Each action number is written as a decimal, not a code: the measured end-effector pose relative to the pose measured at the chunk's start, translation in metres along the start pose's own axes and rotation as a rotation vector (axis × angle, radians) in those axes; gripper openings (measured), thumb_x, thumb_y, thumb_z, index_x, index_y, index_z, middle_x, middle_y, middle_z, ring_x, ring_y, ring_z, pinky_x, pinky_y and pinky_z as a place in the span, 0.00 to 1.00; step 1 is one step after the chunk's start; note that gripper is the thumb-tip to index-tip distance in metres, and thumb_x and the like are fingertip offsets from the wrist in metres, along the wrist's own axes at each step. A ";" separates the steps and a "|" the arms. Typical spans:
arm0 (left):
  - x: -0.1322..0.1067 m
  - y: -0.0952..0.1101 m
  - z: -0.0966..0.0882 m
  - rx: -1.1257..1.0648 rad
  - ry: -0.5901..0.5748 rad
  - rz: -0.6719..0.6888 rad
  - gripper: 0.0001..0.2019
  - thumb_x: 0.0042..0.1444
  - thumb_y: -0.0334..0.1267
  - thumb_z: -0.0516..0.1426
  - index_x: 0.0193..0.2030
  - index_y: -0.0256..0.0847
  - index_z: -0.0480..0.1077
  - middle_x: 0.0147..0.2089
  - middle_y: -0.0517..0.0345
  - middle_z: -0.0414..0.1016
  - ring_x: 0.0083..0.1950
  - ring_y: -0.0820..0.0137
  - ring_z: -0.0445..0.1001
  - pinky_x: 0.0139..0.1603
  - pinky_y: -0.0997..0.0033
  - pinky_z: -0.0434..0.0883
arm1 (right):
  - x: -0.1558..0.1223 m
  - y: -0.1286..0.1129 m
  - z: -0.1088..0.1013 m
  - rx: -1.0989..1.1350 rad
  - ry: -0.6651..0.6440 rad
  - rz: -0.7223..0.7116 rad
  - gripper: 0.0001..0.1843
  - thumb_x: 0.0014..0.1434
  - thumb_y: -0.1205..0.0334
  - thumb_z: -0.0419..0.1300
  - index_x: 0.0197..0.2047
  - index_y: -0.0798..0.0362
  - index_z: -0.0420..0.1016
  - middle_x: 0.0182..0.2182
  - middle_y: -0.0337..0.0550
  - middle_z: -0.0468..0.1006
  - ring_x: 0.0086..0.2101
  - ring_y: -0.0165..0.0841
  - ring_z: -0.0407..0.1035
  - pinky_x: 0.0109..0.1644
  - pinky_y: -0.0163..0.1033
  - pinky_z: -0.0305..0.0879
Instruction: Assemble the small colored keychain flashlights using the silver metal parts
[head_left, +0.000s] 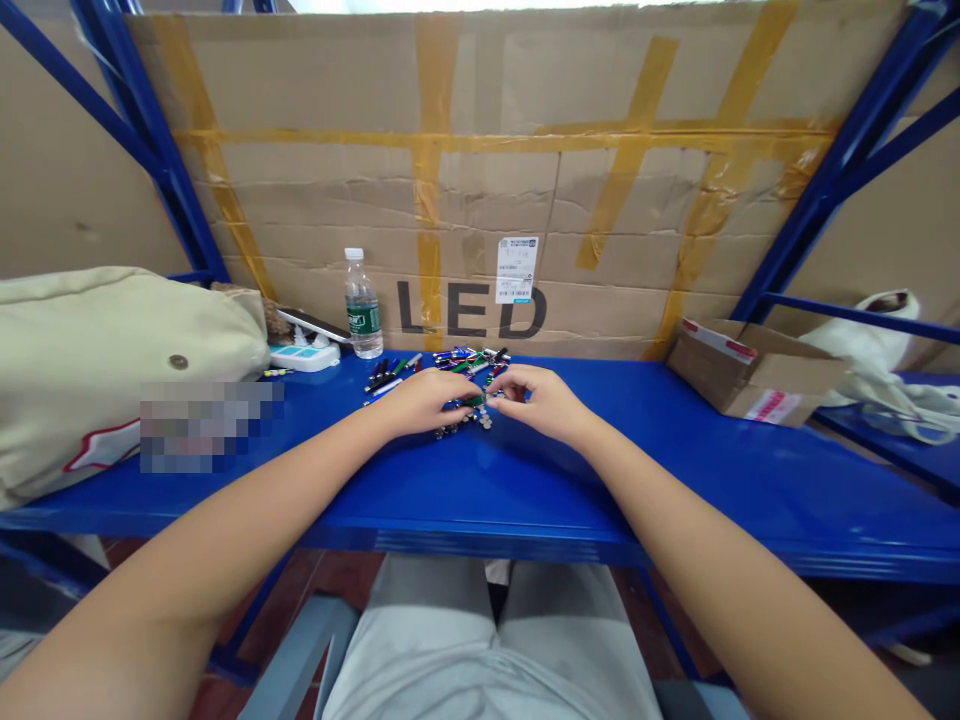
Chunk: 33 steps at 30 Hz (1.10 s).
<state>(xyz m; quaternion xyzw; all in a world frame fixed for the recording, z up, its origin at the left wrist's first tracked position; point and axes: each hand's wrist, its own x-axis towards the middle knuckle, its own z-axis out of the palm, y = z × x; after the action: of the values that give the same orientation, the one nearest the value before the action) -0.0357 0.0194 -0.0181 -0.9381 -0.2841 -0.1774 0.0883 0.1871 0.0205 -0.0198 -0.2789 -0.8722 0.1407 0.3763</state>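
Note:
My left hand point(429, 402) is closed around a small green metallic tube point(475, 400), whose end points toward my other hand. At that end, my right hand point(541, 402) has its thumb and forefinger pinched together; what lies between them is too small to make out. Below the fingertips lie several small silvery round pieces point(486, 420) on the blue tabletop. Just beyond both hands spreads a pile of slim metallic tubes point(461, 358) in blue, green, red, black and silver. More such tubes point(384, 382) lie to the left, partly hidden by my left hand.
A water bottle point(363, 310) stands behind the pile, beside a white power strip point(306, 355). At the left lies a cream bag point(127, 330); an open cardboard box point(757, 370) sits at the right. Taped cardboard point(337, 220) walls off the back of the blue table point(480, 490).

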 end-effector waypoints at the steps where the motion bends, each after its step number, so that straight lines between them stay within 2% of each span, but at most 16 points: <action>1: 0.000 0.000 0.000 0.001 0.001 0.002 0.12 0.58 0.38 0.53 0.47 0.41 0.69 0.43 0.53 0.76 0.43 0.66 0.73 0.44 0.67 0.67 | 0.000 0.000 0.001 -0.002 -0.002 -0.008 0.07 0.53 0.60 0.60 0.34 0.53 0.75 0.22 0.35 0.65 0.26 0.27 0.60 0.31 0.33 0.57; 6: 0.000 0.000 0.001 -0.003 0.012 0.008 0.11 0.59 0.38 0.53 0.47 0.41 0.69 0.43 0.53 0.76 0.43 0.66 0.73 0.44 0.68 0.67 | -0.001 0.000 0.002 0.013 -0.010 0.003 0.09 0.54 0.58 0.59 0.36 0.53 0.75 0.21 0.34 0.64 0.25 0.27 0.59 0.30 0.33 0.56; 9: 0.000 0.000 0.002 -0.018 0.027 0.014 0.11 0.59 0.38 0.53 0.47 0.40 0.69 0.44 0.53 0.76 0.44 0.67 0.73 0.45 0.68 0.67 | -0.001 0.000 0.003 0.039 -0.020 0.025 0.12 0.54 0.58 0.59 0.40 0.53 0.74 0.21 0.33 0.63 0.24 0.27 0.58 0.30 0.33 0.56; 13: 0.000 -0.002 0.002 0.007 0.038 -0.006 0.12 0.58 0.38 0.53 0.47 0.39 0.69 0.44 0.53 0.76 0.43 0.66 0.73 0.45 0.68 0.67 | 0.000 0.009 0.002 0.030 0.000 0.119 0.16 0.54 0.56 0.58 0.44 0.54 0.69 0.22 0.33 0.66 0.24 0.27 0.59 0.29 0.33 0.56; 15: -0.001 -0.004 0.002 0.023 0.040 -0.023 0.12 0.58 0.38 0.54 0.48 0.40 0.69 0.44 0.53 0.76 0.44 0.66 0.74 0.45 0.67 0.67 | 0.000 0.017 0.003 -0.034 -0.055 0.172 0.12 0.54 0.59 0.58 0.40 0.54 0.70 0.22 0.34 0.67 0.24 0.27 0.60 0.29 0.33 0.56; 17: -0.002 -0.004 0.001 0.035 0.038 -0.040 0.13 0.58 0.38 0.54 0.48 0.40 0.69 0.45 0.53 0.76 0.44 0.66 0.74 0.45 0.67 0.67 | -0.001 0.023 0.004 -0.106 -0.166 0.195 0.07 0.53 0.62 0.57 0.36 0.54 0.73 0.22 0.35 0.68 0.24 0.27 0.61 0.30 0.33 0.56; 20: -0.002 -0.004 0.000 0.044 0.032 -0.051 0.13 0.58 0.39 0.54 0.49 0.41 0.69 0.44 0.53 0.76 0.44 0.66 0.74 0.45 0.67 0.68 | -0.001 0.027 0.008 -0.148 -0.292 0.210 0.06 0.53 0.65 0.58 0.33 0.54 0.75 0.23 0.36 0.72 0.25 0.27 0.63 0.32 0.33 0.57; 27: -0.001 -0.003 0.002 0.047 0.027 -0.037 0.13 0.58 0.39 0.54 0.48 0.40 0.70 0.45 0.53 0.76 0.45 0.66 0.74 0.45 0.68 0.68 | 0.004 0.023 0.018 -0.142 -0.332 0.288 0.10 0.52 0.61 0.61 0.38 0.56 0.77 0.26 0.39 0.76 0.26 0.29 0.67 0.33 0.33 0.59; 33: -0.001 -0.006 0.005 0.046 0.017 -0.028 0.13 0.58 0.39 0.54 0.48 0.40 0.70 0.45 0.53 0.76 0.45 0.66 0.74 0.45 0.68 0.68 | 0.011 0.021 0.019 -0.173 -0.397 0.308 0.06 0.54 0.64 0.59 0.32 0.55 0.77 0.27 0.40 0.78 0.28 0.30 0.69 0.33 0.33 0.60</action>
<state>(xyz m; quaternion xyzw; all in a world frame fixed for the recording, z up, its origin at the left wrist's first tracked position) -0.0382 0.0253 -0.0225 -0.9302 -0.3006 -0.1799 0.1097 0.1747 0.0429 -0.0359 -0.4064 -0.8851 0.1730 0.1465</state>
